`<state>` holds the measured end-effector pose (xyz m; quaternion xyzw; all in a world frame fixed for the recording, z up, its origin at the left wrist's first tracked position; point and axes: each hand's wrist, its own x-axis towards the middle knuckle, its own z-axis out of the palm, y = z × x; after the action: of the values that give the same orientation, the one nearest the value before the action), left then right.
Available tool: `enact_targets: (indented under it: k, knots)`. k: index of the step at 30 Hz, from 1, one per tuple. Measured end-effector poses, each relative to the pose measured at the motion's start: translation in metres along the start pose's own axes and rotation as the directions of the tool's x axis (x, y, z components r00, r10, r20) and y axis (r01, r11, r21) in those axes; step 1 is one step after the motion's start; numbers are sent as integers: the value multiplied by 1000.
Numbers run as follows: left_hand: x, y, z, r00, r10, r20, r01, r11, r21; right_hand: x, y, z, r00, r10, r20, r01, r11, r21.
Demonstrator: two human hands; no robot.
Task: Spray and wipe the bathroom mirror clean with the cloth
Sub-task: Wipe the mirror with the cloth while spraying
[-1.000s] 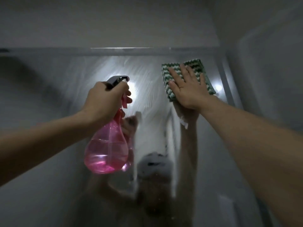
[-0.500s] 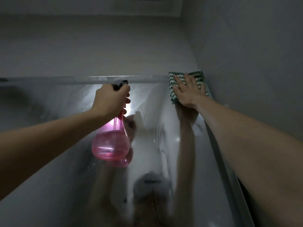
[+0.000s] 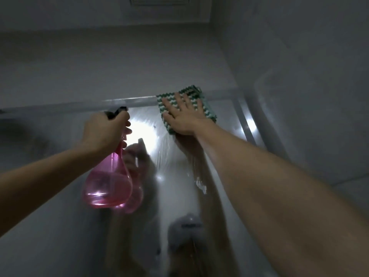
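Pink and see-through, the plastic spray bottle (image 3: 108, 182) hangs nearest me, my left hand (image 3: 103, 132) curled round its neck under the black trigger head. Beyond it my right hand (image 3: 184, 116) lies flat, fingers straight, pressing the green-and-white woven cloth (image 3: 186, 108) on the streaked, wet bathroom mirror (image 3: 60, 216). Since a second ago the cloth has climbed to the mirror's top edge and slid left, so I judge the upper band is nearly wiped.

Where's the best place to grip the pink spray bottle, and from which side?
Grip the spray bottle at its narrow neck just under the black head, as the left hand does now, coming from behind so a finger reaches the trigger. The bulbous lower body looks too wide and probably slippery.
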<state>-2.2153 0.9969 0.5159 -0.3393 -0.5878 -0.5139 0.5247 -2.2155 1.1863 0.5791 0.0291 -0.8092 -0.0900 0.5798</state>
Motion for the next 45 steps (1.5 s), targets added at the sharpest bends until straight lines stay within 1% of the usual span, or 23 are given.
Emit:
enact_targets:
  k: [3,5,7,9,14,19,23,26,30,37,39,42,45]
  knots:
    - [-8,2,4,999,-17,40,18,999,-27,-17,19,2,1000,-30,-9,30,999,14]
    - [-18,5,7,996,-47,75,52,997,-63,-35,35,5,1000,-15,-13,15,1000,22]
    - [-32,8,12,989,-78,124,91,990,-109,-56,49,8,1000,26,-2,-26,999,42]
    - [-52,13,19,987,-82,139,105,980,-168,-80,56,12,997,73,23,-75,995,62]
    - [-111,23,25,974,-147,174,190,946,-264,-158,43,38,988,157,14,-157,985,75]
    - [-184,11,14,934,-300,195,348,888,-301,-246,13,67,978,205,44,-207,977,49]
    - [-262,-14,-2,852,-477,215,524,784,-333,-315,-2,92,974,223,42,-225,973,45]
    - [-321,-22,-15,808,-542,232,589,762,-271,-368,-14,114,972,235,22,-236,971,42]
    - [-375,-25,-32,786,-564,253,607,781,-143,-438,-33,140,967,255,20,-255,966,35]
    - [-428,-34,-44,747,-597,292,630,777,-24,-535,-58,164,958,261,122,-266,964,28]
    - [-443,-37,-46,726,-617,303,647,762,1,-554,-63,168,956,257,139,-262,965,21]
    - [-466,-44,-48,684,-650,332,683,730,22,-578,-71,177,952,273,141,-276,961,5]
    - [-481,-54,-50,652,-679,338,709,704,45,-593,-79,187,943,315,111,-314,949,-21]
